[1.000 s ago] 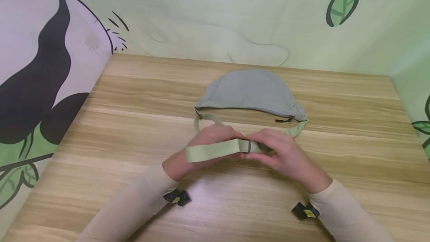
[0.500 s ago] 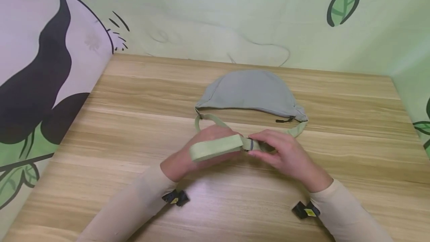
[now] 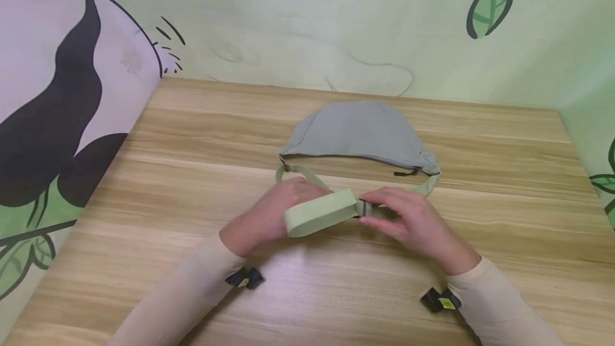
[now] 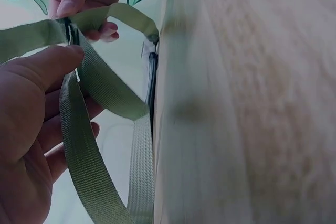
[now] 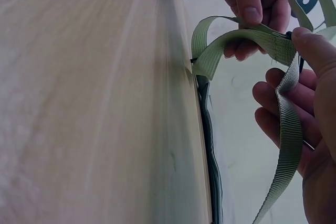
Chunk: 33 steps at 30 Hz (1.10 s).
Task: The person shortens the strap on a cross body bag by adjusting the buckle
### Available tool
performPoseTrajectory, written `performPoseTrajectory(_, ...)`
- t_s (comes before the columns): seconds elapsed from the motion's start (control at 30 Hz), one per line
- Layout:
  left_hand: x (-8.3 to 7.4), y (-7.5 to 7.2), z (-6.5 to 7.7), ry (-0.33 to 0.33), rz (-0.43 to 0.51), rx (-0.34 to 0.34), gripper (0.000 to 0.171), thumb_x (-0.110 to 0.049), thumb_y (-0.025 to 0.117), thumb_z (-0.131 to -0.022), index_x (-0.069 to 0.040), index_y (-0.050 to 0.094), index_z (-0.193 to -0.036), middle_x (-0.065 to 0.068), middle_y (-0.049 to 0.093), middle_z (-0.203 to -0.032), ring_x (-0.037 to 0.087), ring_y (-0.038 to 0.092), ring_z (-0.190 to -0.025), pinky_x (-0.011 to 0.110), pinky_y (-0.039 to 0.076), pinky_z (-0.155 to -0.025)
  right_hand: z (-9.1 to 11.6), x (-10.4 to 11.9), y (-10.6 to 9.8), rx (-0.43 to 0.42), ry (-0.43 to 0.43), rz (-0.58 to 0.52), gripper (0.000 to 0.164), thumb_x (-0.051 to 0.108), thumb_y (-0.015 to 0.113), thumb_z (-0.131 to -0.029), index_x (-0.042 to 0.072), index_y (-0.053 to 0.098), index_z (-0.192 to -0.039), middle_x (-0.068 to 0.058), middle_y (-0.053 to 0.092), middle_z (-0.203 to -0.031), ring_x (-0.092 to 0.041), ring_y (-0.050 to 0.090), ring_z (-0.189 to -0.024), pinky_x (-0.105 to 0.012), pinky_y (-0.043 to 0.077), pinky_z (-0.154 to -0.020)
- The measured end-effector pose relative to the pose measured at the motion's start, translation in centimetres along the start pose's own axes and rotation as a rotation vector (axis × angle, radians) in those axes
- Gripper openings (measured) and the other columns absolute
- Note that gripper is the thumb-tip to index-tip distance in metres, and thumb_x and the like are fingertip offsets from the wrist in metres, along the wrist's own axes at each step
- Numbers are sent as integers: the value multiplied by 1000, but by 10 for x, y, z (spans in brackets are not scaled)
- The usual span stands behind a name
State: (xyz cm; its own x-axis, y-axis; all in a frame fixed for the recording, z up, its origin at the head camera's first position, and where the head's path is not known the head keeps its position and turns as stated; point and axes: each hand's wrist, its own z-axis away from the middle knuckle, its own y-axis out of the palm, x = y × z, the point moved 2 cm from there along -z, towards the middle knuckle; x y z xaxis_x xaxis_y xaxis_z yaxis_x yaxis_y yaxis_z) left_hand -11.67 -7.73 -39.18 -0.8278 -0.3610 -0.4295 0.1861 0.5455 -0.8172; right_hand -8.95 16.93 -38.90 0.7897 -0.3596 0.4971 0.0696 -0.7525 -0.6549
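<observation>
A grey waist bag lies flat on the wooden table, its green webbing strap running from both ends toward the hands. Part of the strap stands up in a loop in front of my left hand. My right hand pinches the strap at its dark slide buckle, thumb on one side and fingers on the other. In the right wrist view, my left hand pinches the strap between thumb and fingers, left of the buckle. In the head view the loop partly hides those fingers.
The wooden table meets a pale green wall with cartoon drawings at its back edge. A black zipper pull hangs at the bag's right front. Small black devices sit at both wrists.
My left hand has drawn slightly left, away from the buckle. The loop and buckle have shifted a little right, with the loop opening wider. The bag has stayed in place.
</observation>
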Motion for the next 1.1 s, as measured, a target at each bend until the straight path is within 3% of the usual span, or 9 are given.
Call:
performPoseTrajectory(0.13,0,-2,0,67,-73,10,28,-23,57,-92,-12,67,-116,-3,70,-109,9,64,-102,29,45,-91,0,0,0,24,4,-19,40,14,81,-73,9,67,-111,-2,71,-102,-15,67,-90,-19,51,-84)
performPoseTrajectory(0.3,0,-2,1,130,-115,1,33,-30,68,-86,-10,67,-112,-2,70,-104,10,65,-97,28,48,-86,-1,0,1,16,-20,-35,39,14,81,-74,8,67,-110,-1,71,-100,-15,68,-88,-20,52,-81)
performPoseTrajectory(0.43,0,-3,1,138,-137,-6,35,-32,69,-85,-9,67,-111,-2,71,-102,10,65,-95,27,49,-85,-3,0,0,-4,-48,-24,40,15,81,-74,8,67,-110,-1,71,-100,-15,67,-86,-21,53,-78)
performPoseTrajectory(0.67,-1,-6,-1,128,-185,-25,26,-24,63,-88,-11,67,-110,-3,70,-101,11,64,-95,29,48,-88,-3,-2,-2,-46,-56,-19,38,15,81,-74,7,68,-108,-2,72,-97,-15,68,-84,-21,53,-78)
performPoseTrajectory(0.77,-1,-5,-3,123,-167,-47,27,-23,60,-90,-12,65,-114,-3,68,-105,12,62,-99,29,47,-91,-4,-2,-2,-68,-42,-36,36,14,80,-75,6,68,-108,-4,72,-98,-16,68,-84,-20,53,-79)
performPoseTrajectory(0.97,-5,1,-11,130,-5,-42,30,-16,51,-95,-13,59,-124,-2,63,-116,12,55,-111,26,41,-101,-7,0,2,-85,-39,-50,35,13,81,-74,6,69,-106,-4,72,-97,-16,69,-85,-20,52,-80)
performPoseTrajectory(1.1,-6,4,-14,126,-15,-29,26,-14,50,-95,-11,61,-118,-1,61,-113,11,55,-108,23,41,-99,-8,-1,3,-91,-43,-45,32,20,78,-79,5,69,-106,-5,72,-97,-16,68,-85,-20,53,-79)
